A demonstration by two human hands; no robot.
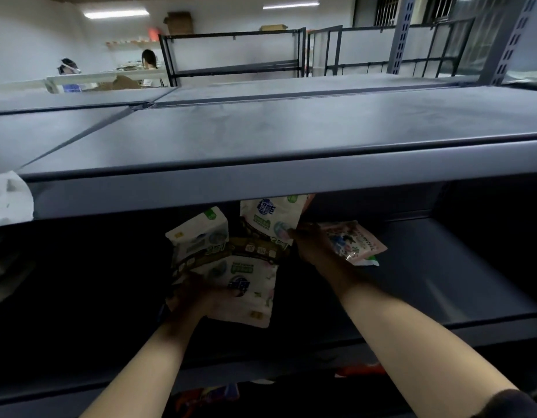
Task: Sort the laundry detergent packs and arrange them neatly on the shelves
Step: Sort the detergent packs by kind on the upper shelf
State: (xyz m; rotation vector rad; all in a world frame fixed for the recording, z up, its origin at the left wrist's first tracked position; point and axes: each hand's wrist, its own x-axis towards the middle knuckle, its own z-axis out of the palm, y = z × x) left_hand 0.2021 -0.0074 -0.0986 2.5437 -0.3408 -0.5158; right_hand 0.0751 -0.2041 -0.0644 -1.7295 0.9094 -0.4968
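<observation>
The left hand (197,300) grips the near edge of a white pack (249,289) lying flat at the front of the dark middle shelf (442,285). The right hand (311,241) reaches deeper in and holds the lower corner of a second white pack, the raised pack (271,220), whose top is cut off by the lip of the top shelf (261,131). Shadow hides just how the fingers of either hand lie.

All else is placed from the flat pack. Behind it lies a brown-banded pack (246,247), partly under it. Behind and left a third white pack (197,236) leans at a tilt. To the right, just past the right wrist, a pink pack (354,242) lies flat and askew. Below, on a lower level, red and blue packaging (210,396) shows dimly.

The risks, as I judge them: the raised pack is held by one corner only, so it could swing or slip and knock the leaning pack over. The packs overlap, so pulling the flat pack forward may drag the brown-banded one with it, and since it sits near the shelf's front edge, it could slide off to the level below. The gloom makes sorting by label error-prone.
</observation>
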